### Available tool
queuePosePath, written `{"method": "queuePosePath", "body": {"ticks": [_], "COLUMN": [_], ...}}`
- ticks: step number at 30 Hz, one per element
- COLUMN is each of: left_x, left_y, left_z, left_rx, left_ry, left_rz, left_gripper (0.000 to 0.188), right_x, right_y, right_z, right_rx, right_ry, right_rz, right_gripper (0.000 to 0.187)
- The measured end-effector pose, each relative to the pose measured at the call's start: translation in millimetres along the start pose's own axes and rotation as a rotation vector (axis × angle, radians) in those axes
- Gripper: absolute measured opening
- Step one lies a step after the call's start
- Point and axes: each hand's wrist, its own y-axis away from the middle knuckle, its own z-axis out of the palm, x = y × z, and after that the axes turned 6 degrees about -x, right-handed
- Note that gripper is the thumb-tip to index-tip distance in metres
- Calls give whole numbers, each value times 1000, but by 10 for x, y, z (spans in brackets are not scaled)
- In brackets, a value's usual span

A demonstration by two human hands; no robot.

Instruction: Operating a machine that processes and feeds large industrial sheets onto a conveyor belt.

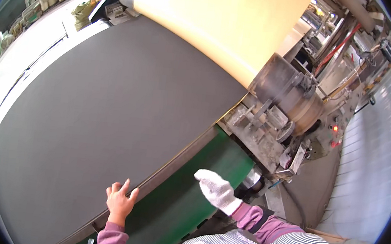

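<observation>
My left hand (120, 203) is bare, with its fingers spread over the near edge of a wide dark grey sheet (112, 94). Its fingertips seem to rest on the narrow brown rail (172, 163) along that edge. My right hand (217, 191) wears a white knitted glove and hovers above a green belt (183, 192) on the near side of the rail. The gloved fingers lie together, stretched out to the left, and nothing shows in them. At the far end, a pale orange sheet (225, 20) meets the grey one along a roller.
A worn metal motor housing (280, 88) and a bracket assembly (261, 133) stand at the belt's right end. A panel with lit red lamps (335, 128) is beyond them. White plastic sheeting (368, 154) hangs at the right. Sacks (83, 15) lie at the far left.
</observation>
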Motion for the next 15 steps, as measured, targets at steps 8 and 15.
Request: {"method": "queuePosePath", "body": {"ticks": [8,15], "left_x": [-1187,-1326], "left_y": [650,1002], "left_z": [-202,-450], "left_rx": [43,-122], "left_ry": [-1,-147], "left_rz": [-427,-549], "left_gripper": [69,70], "right_x": [-374,-99], "right_y": [186,176], "right_z": [-33,172], "right_rx": [-263,-363], "right_ry": [-301,-642], "right_rz": [57,525], "right_gripper": [32,32]}}
